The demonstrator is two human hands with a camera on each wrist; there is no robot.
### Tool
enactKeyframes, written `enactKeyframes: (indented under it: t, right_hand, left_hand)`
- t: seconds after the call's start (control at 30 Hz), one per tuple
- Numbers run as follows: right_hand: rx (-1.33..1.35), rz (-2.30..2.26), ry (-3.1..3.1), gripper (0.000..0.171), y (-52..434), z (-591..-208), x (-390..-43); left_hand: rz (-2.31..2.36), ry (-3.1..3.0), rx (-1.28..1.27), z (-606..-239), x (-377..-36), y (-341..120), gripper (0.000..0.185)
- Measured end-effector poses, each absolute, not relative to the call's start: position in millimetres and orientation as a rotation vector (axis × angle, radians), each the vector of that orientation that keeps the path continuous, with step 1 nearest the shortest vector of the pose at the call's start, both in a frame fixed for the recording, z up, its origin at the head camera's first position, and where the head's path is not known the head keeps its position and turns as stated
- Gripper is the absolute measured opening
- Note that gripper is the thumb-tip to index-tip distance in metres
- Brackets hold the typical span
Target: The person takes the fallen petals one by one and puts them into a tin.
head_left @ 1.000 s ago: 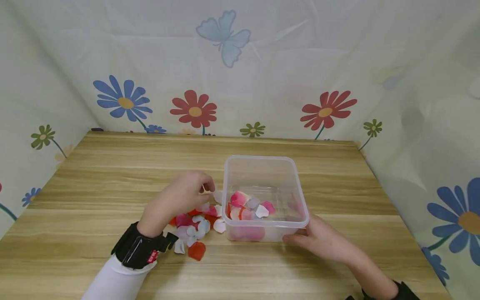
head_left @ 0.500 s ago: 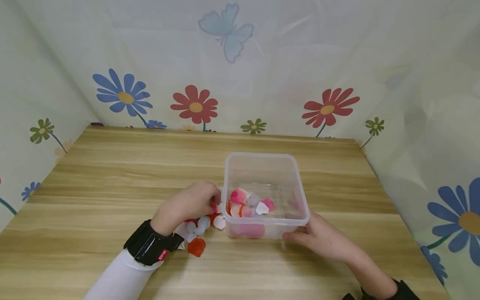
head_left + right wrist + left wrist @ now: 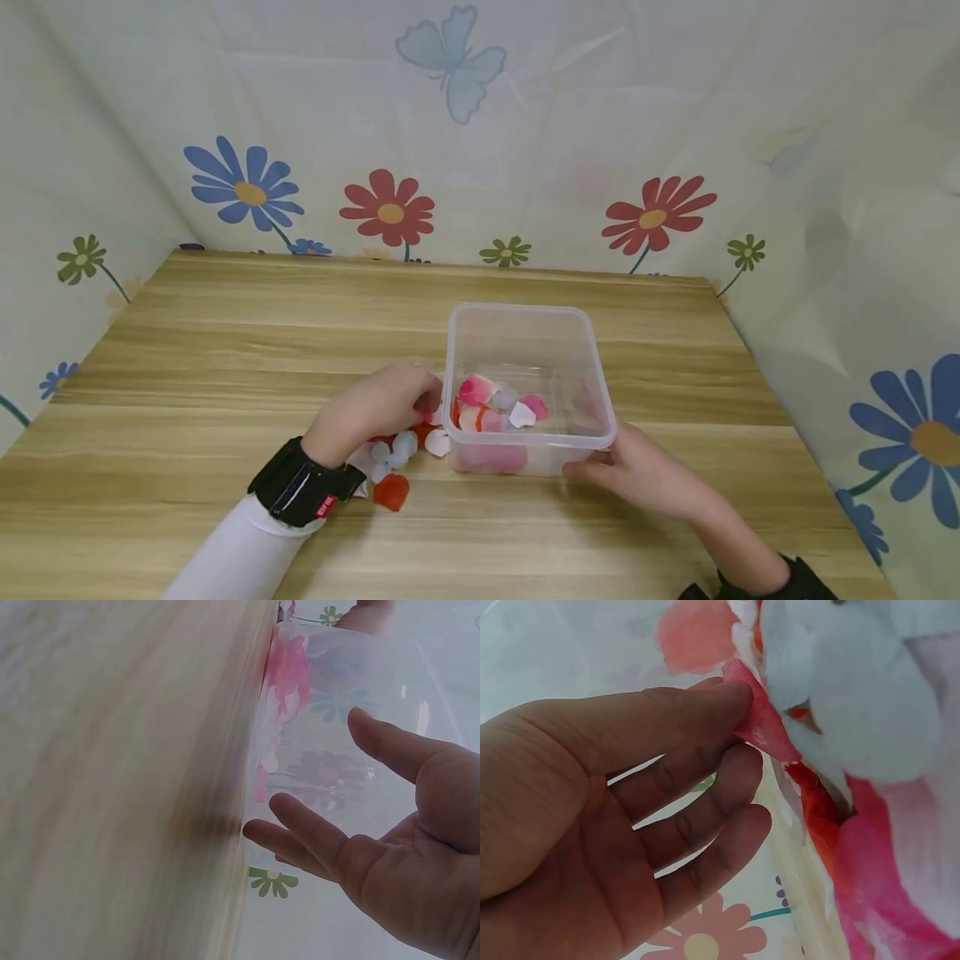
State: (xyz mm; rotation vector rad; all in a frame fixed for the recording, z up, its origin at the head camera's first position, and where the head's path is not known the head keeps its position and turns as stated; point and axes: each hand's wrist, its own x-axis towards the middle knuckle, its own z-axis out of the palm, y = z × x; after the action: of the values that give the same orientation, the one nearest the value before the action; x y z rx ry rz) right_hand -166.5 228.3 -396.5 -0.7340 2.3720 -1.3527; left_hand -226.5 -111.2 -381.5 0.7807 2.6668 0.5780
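Observation:
Thumb and index finger of my left hand (image 3: pixel 378 410) pinch a pink fabric petal (image 3: pixel 761 716), seen best in the left wrist view. Beneath and around that hand is a small heap of loose petals (image 3: pixel 402 446) in white, pink and orange-red, partly hidden by it. Just right of the heap stands a clear plastic box (image 3: pixel 528 440), open at the top, with several petals (image 3: pixel 491 417) on its floor. My right hand (image 3: pixel 648 477) touches the box's near right corner, fingers extended and thumb spread apart in the right wrist view.
A single orange-red petal (image 3: pixel 391 492) lies at the heap's near side on the wood-grain table (image 3: pixel 225 333). Cloth printed with flowers and a butterfly (image 3: pixel 453 65) hangs behind the table and along both sides. Each wrist wears a black strap (image 3: pixel 303 483).
My left hand has moved right and slightly nearer, from a pale petal beside the box to a pink one, now pinched. The right hand and box stay in place; the view tilts slightly.

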Motion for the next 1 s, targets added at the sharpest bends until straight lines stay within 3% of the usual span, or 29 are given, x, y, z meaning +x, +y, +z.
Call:
enactKeyframes:
  t: [0.87, 1.0]
  right_hand:
    - [-0.682, -1.362, 2.342, 0.096, 228, -398, -166]
    - [-0.688, -1.35, 2.348, 0.092, 228, -399, -166]
  left_hand:
    - [0.901, 2.698, 0.944, -356, -233, -132, 0.008]
    - [0.95, 2.725, 0.976, -355, -235, -134, 0.008]
